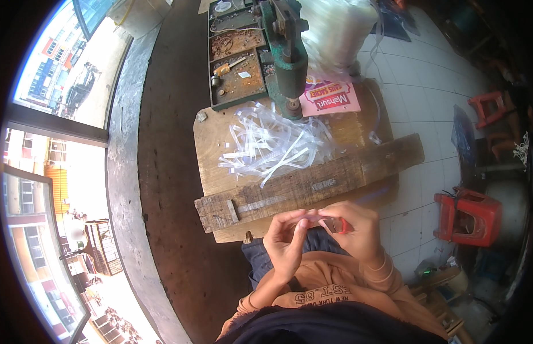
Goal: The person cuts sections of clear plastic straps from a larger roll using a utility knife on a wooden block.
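Pinching a pale strip point(314, 218), the left hand point(284, 238) and right hand point(359, 230) nearly meet; it lies crosswise between them, a red tool point(346, 225) in the right. Beyond the plank point(298, 187), loose strips point(278, 143) heap on the worktop point(212, 152).

Left hand point(284, 239): pinches a thin translucent strip point(315, 218)
Right hand point(359, 230): meets it from the right, holding a red-handled tool point(345, 226)
Wooden plank point(295, 188): just beyond the grip
Plastic ribbons point(280, 144): heaped farther beyond
Green press point(290, 74): beyond those

Wooden tabletop point(210, 163) under clear plastic strips point(272, 143), long plank point(361, 170), green press point(290, 77), pink card point(330, 100)
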The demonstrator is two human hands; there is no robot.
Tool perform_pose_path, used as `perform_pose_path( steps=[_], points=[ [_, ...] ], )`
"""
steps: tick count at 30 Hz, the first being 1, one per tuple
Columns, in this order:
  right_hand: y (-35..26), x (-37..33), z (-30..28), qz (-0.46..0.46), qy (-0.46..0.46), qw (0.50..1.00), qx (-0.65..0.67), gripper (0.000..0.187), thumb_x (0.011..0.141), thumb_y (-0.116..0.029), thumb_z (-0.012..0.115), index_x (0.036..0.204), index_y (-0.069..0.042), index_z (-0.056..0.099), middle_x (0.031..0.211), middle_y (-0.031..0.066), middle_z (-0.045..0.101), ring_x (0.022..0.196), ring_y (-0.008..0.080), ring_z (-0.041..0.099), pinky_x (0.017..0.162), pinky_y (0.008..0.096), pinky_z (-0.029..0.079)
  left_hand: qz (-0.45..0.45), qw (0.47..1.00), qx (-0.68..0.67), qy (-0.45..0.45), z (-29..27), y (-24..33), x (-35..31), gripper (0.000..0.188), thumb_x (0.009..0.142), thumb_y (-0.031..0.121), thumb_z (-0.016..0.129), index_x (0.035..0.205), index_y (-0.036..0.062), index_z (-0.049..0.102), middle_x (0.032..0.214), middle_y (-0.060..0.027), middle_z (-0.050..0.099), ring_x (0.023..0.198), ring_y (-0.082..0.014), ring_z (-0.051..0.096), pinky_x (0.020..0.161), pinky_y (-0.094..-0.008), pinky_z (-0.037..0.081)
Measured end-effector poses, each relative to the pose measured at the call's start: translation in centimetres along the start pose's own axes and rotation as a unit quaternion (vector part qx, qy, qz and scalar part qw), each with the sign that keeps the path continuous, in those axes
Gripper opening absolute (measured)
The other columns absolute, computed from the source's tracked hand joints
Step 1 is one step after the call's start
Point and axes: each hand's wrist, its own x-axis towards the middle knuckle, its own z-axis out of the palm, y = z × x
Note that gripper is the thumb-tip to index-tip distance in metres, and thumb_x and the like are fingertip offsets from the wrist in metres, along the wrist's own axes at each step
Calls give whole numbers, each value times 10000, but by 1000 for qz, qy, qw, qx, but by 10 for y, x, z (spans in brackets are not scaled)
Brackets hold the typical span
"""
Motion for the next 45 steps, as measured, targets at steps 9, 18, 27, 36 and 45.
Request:
perform_pose_path(
  steps=[9,18,27,36,45],
  points=[
    [36,-23,-49,104,-36,973,-205,249,671,17,688,900,-33,604,805,117,606,702,297,619,602,341,489,-14,999,-46,-18,-10,-1,-5,113,875,-74,544,984,-41,543,1004,-174,646,961,-191,630,841,-283,518],
    [113,-80,-204,218,325,863,-319,164,819,-86,669,933,3,593,815,104,640,744,190,609,675,294,473,-185,955,-95,-210,31,-35,-18,65,886,-52,536,934,-9,538,1002,-192,649,939,-202,641,806,-299,528],
    [67,-33,-225,-135,515,708,-463,159,809,-47,696,904,62,628,844,118,656,678,151,624,592,237,536,-58,972,-146,-173,16,-10,-4,66,875,-57,546,917,-13,522,964,-220,647,869,-211,653,733,-287,551],
    [-14,-35,-271,-279,761,500,-306,202,745,-84,688,732,94,595,690,148,621,568,189,588,474,284,509,-93,916,-223,-320,49,-8,-30,67,878,-69,532,932,-52,567,965,-238,644,948,-257,648,780,-311,549],
    [45,-6,-163,152,81,941,-291,341,692,-29,719,1004,-8,584,939,86,582,839,227,585,770,301,452,-21,994,-109,27,11,2,18,179,887,-3,567,1059,11,519,882,-100,635,796,-117,570,796,-269,464]
  ],
)
